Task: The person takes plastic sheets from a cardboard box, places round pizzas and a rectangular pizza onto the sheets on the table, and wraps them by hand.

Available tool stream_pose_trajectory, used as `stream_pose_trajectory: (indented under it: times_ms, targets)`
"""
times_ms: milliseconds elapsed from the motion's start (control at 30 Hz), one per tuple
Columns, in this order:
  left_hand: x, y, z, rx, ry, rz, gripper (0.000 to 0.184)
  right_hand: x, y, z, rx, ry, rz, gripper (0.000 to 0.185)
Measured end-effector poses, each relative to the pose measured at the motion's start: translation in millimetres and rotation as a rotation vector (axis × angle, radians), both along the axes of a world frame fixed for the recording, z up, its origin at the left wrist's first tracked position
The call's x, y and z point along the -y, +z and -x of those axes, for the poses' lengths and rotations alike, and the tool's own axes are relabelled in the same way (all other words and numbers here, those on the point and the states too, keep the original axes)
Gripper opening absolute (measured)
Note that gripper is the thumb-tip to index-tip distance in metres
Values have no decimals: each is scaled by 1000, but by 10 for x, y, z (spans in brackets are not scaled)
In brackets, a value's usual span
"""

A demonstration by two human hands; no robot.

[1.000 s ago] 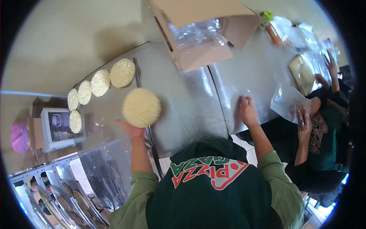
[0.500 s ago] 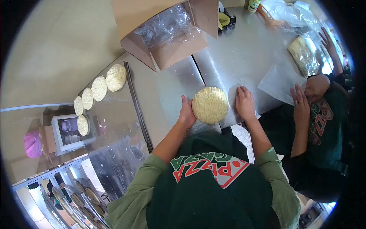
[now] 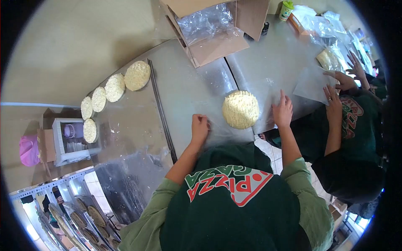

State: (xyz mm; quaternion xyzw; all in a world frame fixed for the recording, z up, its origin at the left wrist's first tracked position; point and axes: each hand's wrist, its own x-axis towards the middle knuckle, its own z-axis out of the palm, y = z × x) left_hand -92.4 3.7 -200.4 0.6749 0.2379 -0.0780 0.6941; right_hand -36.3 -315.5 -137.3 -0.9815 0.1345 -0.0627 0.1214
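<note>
A round, pale, cheese-topped disc (image 3: 240,109) lies on the metal table (image 3: 184,79) near its front edge, on or beside clear film. My left hand (image 3: 200,127) is left of the disc and apart from it, its fingers curled together at the edge of the film; how much film they grip is too small to tell. To the right of the disc, my right hand (image 3: 283,110) has its fingers stretched out over the table and holds nothing. Several similar discs (image 3: 114,87) stand in a curved row at the left.
An open cardboard box (image 3: 217,48) with clear plastic inside stands at the back. At the right, a co-worker's hands (image 3: 333,104) touch a translucent sheet (image 3: 312,85). A white crate (image 3: 57,142) is at the left, above a rack of trays (image 3: 79,219).
The disc was carried from the left and set down in front of me. My left hand has let go of it and moved slightly away. My right hand has shifted right.
</note>
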Motion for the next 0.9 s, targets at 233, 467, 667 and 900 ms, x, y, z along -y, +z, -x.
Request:
stream_pose_trajectory:
  times_ms: [233,467,667,900]
  targets:
    - [330,720,-62,-115,-68,320,64,328,-201,69,-11,-69,-304,53]
    - [1286,604,-557,-108,-313,163,70,492,-281,65,41,-71,-447,27]
    - [1234,613,-550,64,-443,7,65,565,-231,35,-21,-34,-540,28]
    - [842,482,-486,616,-812,-1129,62,470,-4,-43,-107,16,-950,27]
